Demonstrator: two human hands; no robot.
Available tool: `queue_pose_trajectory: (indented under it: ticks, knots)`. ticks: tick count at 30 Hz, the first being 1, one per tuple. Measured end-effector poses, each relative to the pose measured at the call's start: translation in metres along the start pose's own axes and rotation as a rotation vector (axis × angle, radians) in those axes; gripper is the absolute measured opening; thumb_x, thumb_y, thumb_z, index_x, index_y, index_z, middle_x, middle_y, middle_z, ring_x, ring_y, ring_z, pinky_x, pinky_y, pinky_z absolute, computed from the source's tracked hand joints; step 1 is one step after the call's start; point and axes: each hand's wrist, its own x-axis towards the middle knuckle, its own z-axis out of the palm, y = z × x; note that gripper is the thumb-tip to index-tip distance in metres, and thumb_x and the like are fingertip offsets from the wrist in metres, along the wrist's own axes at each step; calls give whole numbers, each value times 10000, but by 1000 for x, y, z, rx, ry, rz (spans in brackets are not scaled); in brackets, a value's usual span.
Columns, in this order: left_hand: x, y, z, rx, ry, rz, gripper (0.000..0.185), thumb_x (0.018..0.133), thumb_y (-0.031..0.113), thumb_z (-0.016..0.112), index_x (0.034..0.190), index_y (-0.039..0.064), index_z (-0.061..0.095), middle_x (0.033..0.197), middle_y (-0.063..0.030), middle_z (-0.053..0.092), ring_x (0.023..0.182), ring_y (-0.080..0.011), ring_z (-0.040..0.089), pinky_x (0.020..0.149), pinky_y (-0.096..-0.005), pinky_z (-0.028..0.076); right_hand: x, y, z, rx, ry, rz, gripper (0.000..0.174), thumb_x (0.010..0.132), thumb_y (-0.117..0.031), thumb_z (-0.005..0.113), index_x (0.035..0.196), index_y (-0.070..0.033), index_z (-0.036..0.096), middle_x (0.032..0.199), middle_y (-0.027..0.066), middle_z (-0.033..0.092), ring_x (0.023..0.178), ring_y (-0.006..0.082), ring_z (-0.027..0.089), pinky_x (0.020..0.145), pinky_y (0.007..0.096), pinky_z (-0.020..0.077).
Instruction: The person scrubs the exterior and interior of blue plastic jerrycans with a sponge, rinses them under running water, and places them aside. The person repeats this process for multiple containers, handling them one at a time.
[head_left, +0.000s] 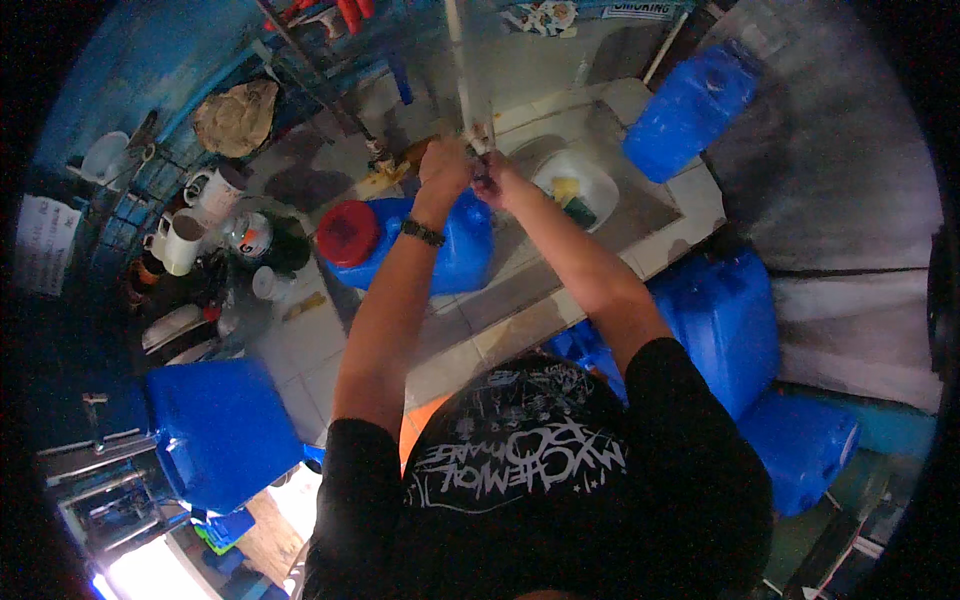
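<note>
Both hands are raised over the tiled sink counter, close together at the lower end of a pale upright pipe (459, 67). My left hand (444, 166) is beside the pipe, its fingers curled; blur hides whether it grips anything. My right hand (495, 182) is at the pipe's end fitting, with a small dark thing at its fingers that I cannot make out. Below the hands a blue plastic jerrycan (469, 251) lies in the tiled basin, a red cap (348, 233) at its left. Right of the hands, a white bowl (604, 186) holds a yellow and green sponge (568, 190).
A brass-coloured tap (382, 169) is left of the hands. Mugs (182, 240), a plastic bottle (250, 232) and a small clear cup (270, 283) crowd the left counter. More blue jerrycans stand at the left (223, 427), back right (690, 109) and lower right (720, 322).
</note>
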Motion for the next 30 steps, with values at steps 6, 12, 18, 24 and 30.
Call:
queue_pose_trajectory:
  ticks: [6, 12, 18, 24, 30]
  knots:
    - [-95, 2, -14, -138, -134, -400, 378, 855, 425, 472, 868, 117, 690, 858, -155, 654, 947, -320, 586, 895, -490, 390, 7, 4, 9, -603, 155, -6, 228, 864, -300, 522, 869, -76, 559, 726, 80, 573, 525, 178, 533, 395, 310, 388]
    - [-126, -44, -17, 183, -153, -22, 296, 892, 341, 475, 1183, 314, 528, 908, -79, 639, 852, -264, 609, 715, -475, 452, -34, 22, 17, -1622, -144, -666, 270, 690, -79, 714, 935, -51, 605, 936, 99, 618, 839, 249, 586, 741, 345, 471]
    - [-146, -74, -24, 183, -290, -49, 280, 904, 276, 451, 1154, 354, 552, 833, -54, 637, 820, -256, 606, 679, -444, 452, -73, 67, 34, -1569, -233, -906, 391, 634, -10, 734, 999, -35, 596, 957, 120, 621, 909, 294, 603, 796, 365, 479]
    - [-148, -76, -17, 210, -153, -26, 272, 865, 267, 480, 1104, 347, 583, 803, -17, 635, 798, -240, 604, 630, -424, 434, -60, 73, 45, -1321, 16, -397, 335, 730, -196, 720, 953, 9, 579, 923, 156, 620, 840, 269, 620, 717, 344, 505]
    - [-145, -68, -23, 148, -27, -66, 207, 864, 367, 477, 915, 255, 644, 745, -32, 632, 762, -240, 602, 650, -441, 423, -50, 61, 47, -1449, 21, -556, 423, 813, -366, 644, 902, 37, 550, 669, 143, 602, 484, 232, 595, 526, 337, 516]
